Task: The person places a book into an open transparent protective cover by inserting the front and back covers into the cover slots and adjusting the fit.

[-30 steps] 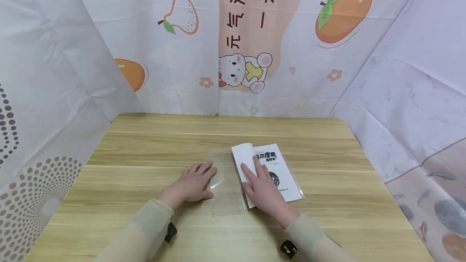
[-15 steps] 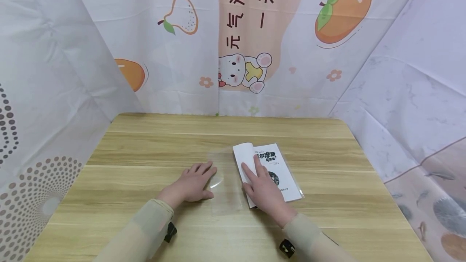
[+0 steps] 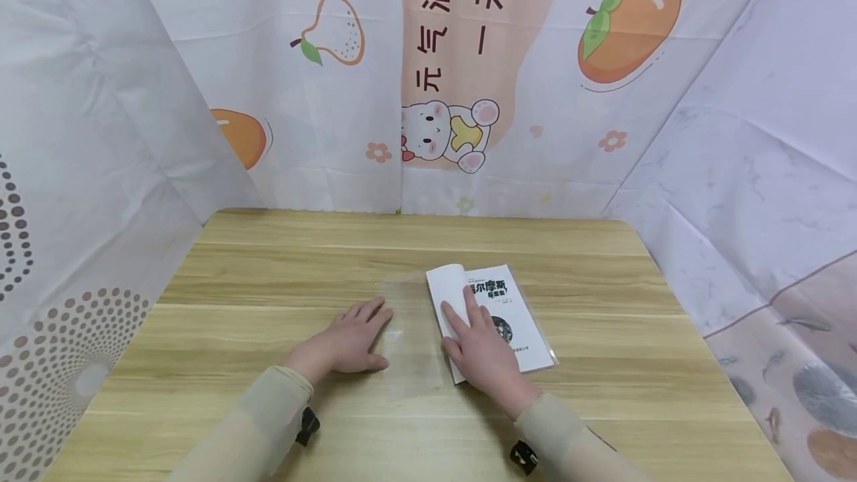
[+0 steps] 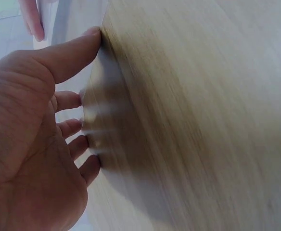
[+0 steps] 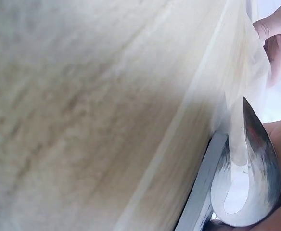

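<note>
Head view: clear plastic (image 3: 413, 341) either side of book (image 3: 504, 308)

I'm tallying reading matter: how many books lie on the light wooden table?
1: the open white-paged book with black lettering, right of centre on the light wooden table, partly under the bare right hand. No other shows; the table's near edge is out of view.

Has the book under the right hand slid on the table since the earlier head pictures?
No. In the head view the book keeps its place against the far edge of the table; no slide either way shows.
</note>
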`<state>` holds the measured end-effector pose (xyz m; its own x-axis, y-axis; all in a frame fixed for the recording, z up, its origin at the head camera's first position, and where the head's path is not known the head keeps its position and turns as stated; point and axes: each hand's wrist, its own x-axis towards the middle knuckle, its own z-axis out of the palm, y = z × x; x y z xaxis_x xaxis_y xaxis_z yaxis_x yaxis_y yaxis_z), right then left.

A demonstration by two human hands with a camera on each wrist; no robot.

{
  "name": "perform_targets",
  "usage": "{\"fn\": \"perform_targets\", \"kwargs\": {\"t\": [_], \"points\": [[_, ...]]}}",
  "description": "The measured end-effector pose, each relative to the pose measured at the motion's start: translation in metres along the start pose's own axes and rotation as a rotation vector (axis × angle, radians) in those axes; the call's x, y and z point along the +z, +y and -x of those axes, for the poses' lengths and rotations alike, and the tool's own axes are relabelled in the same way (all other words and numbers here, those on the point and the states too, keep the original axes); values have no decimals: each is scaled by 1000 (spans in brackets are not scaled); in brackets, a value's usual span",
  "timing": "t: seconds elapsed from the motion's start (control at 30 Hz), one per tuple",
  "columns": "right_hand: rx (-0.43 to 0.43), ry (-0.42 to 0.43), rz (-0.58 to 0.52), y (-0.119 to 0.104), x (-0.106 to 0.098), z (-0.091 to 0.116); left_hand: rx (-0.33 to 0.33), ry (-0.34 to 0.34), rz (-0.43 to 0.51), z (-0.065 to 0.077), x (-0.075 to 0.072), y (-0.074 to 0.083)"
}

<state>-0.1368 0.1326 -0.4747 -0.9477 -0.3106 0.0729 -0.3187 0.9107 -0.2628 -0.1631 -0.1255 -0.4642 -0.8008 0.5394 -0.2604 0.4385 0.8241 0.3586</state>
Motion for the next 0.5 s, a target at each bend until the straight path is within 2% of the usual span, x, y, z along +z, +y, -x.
{"fn": "perform_targets", "kwargs": {"t": [0.33,0.5], "points": [[-5,-13,61,-5,1,-1,28,-8,41,5,1,-6],[-61,14,116,-7,2,-1,23,-16,33,6,0,-5]]}}
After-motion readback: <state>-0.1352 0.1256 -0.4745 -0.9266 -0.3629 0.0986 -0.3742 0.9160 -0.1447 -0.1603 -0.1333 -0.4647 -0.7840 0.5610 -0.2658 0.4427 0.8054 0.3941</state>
